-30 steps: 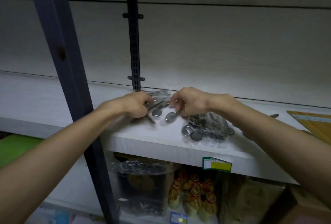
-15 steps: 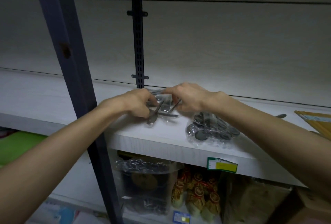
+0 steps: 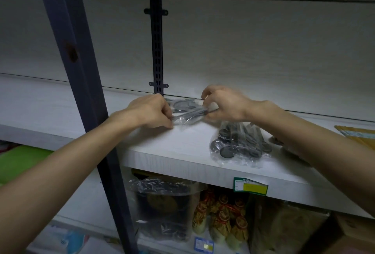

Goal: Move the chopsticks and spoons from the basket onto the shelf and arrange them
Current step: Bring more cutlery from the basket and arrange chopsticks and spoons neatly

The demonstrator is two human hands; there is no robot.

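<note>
A small clear plastic pack of metal spoons [image 3: 188, 112] lies on the white shelf [image 3: 182, 152], close to the back wall. My left hand [image 3: 151, 111] pinches its left end and my right hand [image 3: 225, 104] pinches its right end. Another wrapped pack of spoons [image 3: 183, 103] lies just behind it. A larger clear bag of dark round-bowled spoons [image 3: 237, 142] rests on the shelf under my right forearm. No basket and no chopsticks are in view.
A dark shelf upright [image 3: 81, 91] crosses in front of my left forearm. A slotted rail [image 3: 157, 50] runs up the back wall. A yellow package [image 3: 359, 136] lies at the far right. Bagged goods [image 3: 162, 209] and wrapped bundles [image 3: 221, 217] fill the lower shelf.
Both hands have carried the small spoon pack further back on the shelf toward the wall and turned it crosswise. The large bag has not moved.
</note>
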